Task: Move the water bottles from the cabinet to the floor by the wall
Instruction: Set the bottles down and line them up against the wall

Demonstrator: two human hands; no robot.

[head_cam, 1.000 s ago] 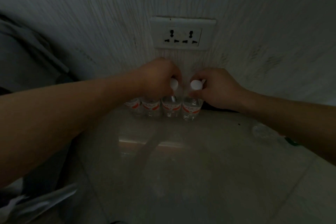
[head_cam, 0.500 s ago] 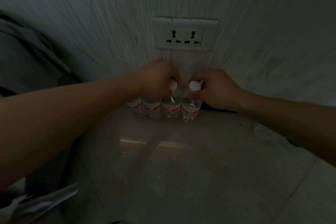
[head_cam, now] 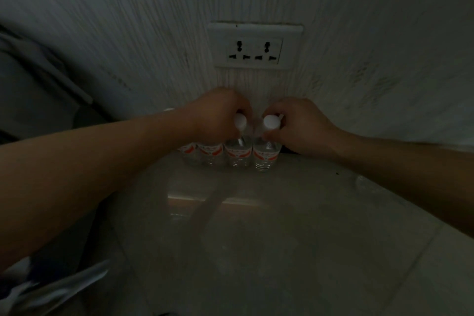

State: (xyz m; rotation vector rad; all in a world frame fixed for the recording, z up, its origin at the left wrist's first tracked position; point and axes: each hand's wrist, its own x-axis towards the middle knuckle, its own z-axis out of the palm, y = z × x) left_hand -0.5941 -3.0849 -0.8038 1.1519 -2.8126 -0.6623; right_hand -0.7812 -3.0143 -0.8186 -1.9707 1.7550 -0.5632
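Note:
Several clear water bottles with red-and-white labels and white caps stand in a row on the tiled floor against the wall, under a socket. My left hand [head_cam: 219, 113] grips the neck of one bottle [head_cam: 238, 154] just below its cap. My right hand [head_cam: 298, 124] grips the neck of the rightmost bottle [head_cam: 266, 155]. Both bottles stand upright on the floor, side by side. Two more bottles [head_cam: 205, 152] stand to their left, partly hidden by my left forearm.
A white double wall socket [head_cam: 255, 45] sits on the textured pale wall above the bottles. Dark furniture [head_cam: 38, 84] stands at the left. Light fabric [head_cam: 51, 287] lies at the lower left. A faint clear object [head_cam: 366, 183] lies on the floor at the right.
Almost nothing differs: both hands stay on the two bottle necks at the wall, and the bottles stand in the same spot.

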